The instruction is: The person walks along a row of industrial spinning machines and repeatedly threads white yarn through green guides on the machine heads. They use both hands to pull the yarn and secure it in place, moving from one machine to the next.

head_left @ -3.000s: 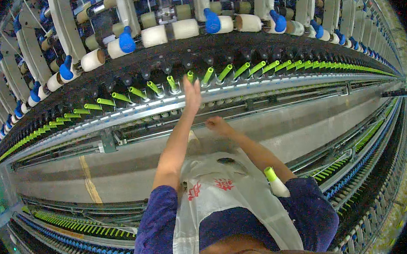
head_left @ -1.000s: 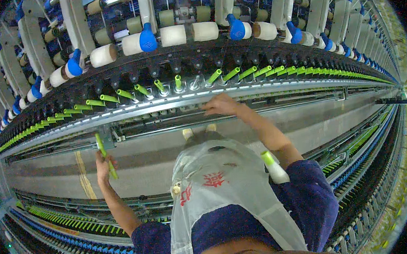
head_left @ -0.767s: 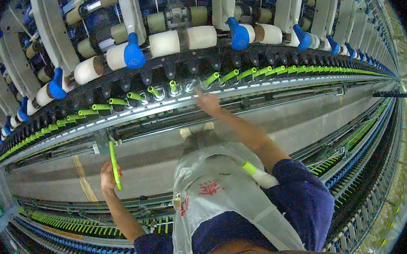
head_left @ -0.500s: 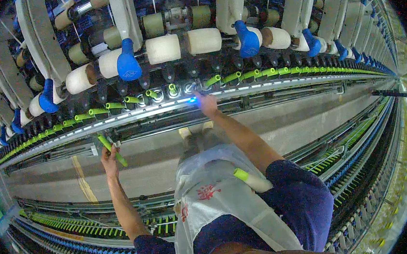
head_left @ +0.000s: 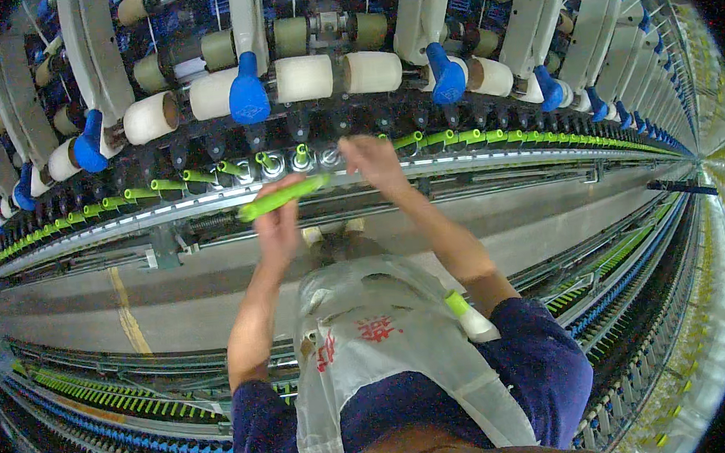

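Observation:
My left hand (head_left: pixel 277 230) is closed around a bright green bobbin tube (head_left: pixel 303 190), held nearly level just in front of the machine's metal rail (head_left: pixel 205 199). Slight motion blur softens the hand and the tube. Close to the tube's right end, my right hand (head_left: pixel 374 167) reaches over the rail beside a spindle ring (head_left: pixel 330 156). Its fingers are drawn together, and whatever may be between them is too small to see. A green bobbin (head_left: pixel 302 156) stands on the spindle just left of that hand.
Along the spinning frame runs a row of green bobbins (head_left: pixel 484 136). White rollers (head_left: pixel 304 78) and blue-tipped arms (head_left: pixel 248 94) overhang it. A green-and-white bobbin (head_left: pixel 474 322) lies against my apron (head_left: pixel 369 303). Another machine row (head_left: pixel 164 416) stands behind me across the aisle.
My left hand has brought the green tube up and right, from below the rail to beside my right hand. My right hand has shifted slightly up, its fingers now more curled.

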The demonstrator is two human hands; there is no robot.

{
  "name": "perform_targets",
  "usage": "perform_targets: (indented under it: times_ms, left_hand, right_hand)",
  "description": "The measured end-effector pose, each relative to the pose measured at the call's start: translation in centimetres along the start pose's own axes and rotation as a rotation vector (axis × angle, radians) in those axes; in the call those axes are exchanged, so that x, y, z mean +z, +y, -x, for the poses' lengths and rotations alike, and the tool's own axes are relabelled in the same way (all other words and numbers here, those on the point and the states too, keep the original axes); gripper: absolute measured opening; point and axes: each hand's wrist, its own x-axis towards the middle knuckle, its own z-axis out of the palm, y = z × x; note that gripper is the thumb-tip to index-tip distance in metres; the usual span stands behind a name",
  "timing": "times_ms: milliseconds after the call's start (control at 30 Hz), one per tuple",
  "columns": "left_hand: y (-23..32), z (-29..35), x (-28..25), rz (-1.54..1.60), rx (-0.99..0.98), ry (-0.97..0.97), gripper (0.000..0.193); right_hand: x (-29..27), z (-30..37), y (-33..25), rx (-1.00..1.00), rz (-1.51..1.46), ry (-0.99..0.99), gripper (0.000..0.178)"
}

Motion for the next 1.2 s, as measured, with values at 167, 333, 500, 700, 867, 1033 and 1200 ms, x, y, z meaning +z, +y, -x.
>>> perform_targets:
  times_ms: [167, 333, 500, 700, 867, 1033, 1200]
  left_hand:
    - [-3.0, -4.9, 7.6, -0.501, 0.049, -0.13, 0.028]
    - [-12.3, -2.8, 10.5, -0.517, -0.208, 0.036, 0.029]
    - [-15.2, -0.6, 10.4, -0.81, 0.058, 0.199, 0.044]
    - [-10.9, 2.5, 6.6, -0.683, 0.116, 0.008, 0.046]
    - [-7.4, -1.1, 6.2, -0.495, 0.185, -0.005, 0.039]
    - [-4.3, -8.4, 9.6, -0.161, 0.225, 0.152, 0.019]
    - [-4.0, -10.1, 9.8, 0.007, -0.183, -0.016, 0.026]
  right_hand:
    - [-2.7, -0.4, -8.1, -0.021, -0.148, 0.125, 0.041]
    - [-5.4, 2.9, -14.4, -0.177, -0.194, 0.042, 0.044]
    - [-6.1, 1.4, -15.2, -0.279, -0.376, 0.056, 0.041]
    - [-0.8, 1.7, -3.4, 0.085, 0.149, 0.079, 0.023]
    - [-2.0, 4.4, -12.1, 0.176, 0.09, -0.377, 0.018]
    - [-9.4, 1.4, -26.3, -0.69, 0.981, -0.007, 0.014]
    - [-8.0, -2.8, -27.7, -0.666, 1.598, 0.021, 0.009]
